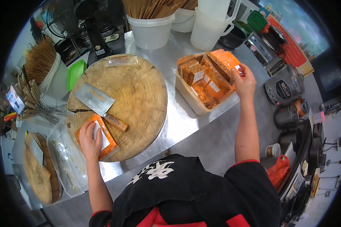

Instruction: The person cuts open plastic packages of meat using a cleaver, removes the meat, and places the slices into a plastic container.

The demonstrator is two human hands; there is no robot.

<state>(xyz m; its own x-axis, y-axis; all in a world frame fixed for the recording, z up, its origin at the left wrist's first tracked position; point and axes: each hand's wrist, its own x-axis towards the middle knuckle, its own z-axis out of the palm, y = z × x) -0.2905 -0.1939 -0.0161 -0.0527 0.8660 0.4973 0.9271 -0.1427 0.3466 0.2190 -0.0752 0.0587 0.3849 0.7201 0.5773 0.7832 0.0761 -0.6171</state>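
Observation:
My left hand (pixel 91 139) lies over an orange plastic food packet (pixel 110 149) with a white label, at the near left edge of a round wooden chopping block (pixel 142 105). A cleaver (pixel 95 98) with a wooden handle lies flat just beyond the packet. At the block's far side is a clear plastic wrapper (pixel 122 61). To the right, my right hand (pixel 244 81) touches the far right corner of a pale plastic bin (pixel 189 100) packed with orange packets (pixel 214 83). Its thumb and fingers are bent beside a packet; whether they grip it, I cannot tell.
White buckets (pixel 152 32) of wooden skewers and plastic jugs (pixel 206 31) stand at the back. On the left are a green tray (pixel 76 74), a clear tub (pixel 71 161) with scraps, and a smaller block (pixel 35 170) with another cleaver. A black fan (pixel 93 31) stands behind the large block.

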